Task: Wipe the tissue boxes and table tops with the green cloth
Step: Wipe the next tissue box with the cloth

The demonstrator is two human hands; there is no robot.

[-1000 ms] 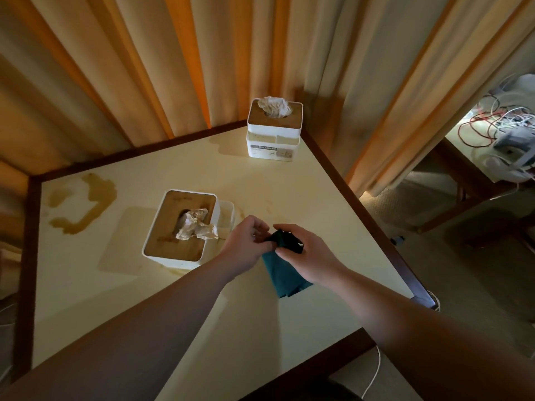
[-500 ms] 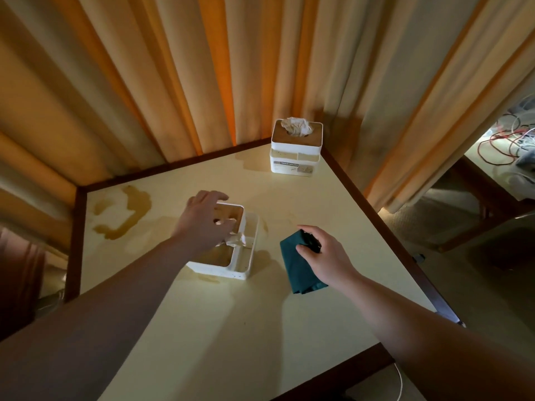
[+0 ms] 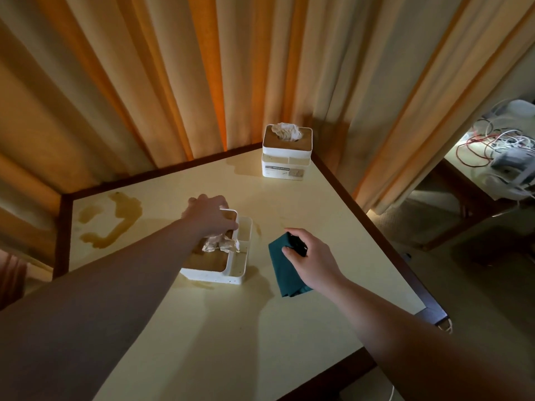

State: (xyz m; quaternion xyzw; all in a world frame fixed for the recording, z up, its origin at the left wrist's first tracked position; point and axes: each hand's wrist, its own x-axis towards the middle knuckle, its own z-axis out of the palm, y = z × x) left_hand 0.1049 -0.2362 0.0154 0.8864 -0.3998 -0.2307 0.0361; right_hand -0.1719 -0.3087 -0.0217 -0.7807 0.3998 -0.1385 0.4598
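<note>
- Left hand (image 3: pixel 210 217) grip curls over the near tissue box (image 3: pixel 215 257) far rim.
- Right hand (image 3: pixel 311 260) grip pinches the green cloth (image 3: pixel 282 272) over the bench (image 3: pixel 231 328).
- Box lies just left of that grip, long axis toward the person; 2nd box (image 3: pixel 286 154) well beyond.

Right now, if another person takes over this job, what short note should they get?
Left hand grips the far end of the near tissue box. Right hand holds the green cloth just above or on the table, right of that box. The far tissue box stands at the back corner. A brown spill remains at the left. No wiping is visibly done; boxes and table top are left.
</note>
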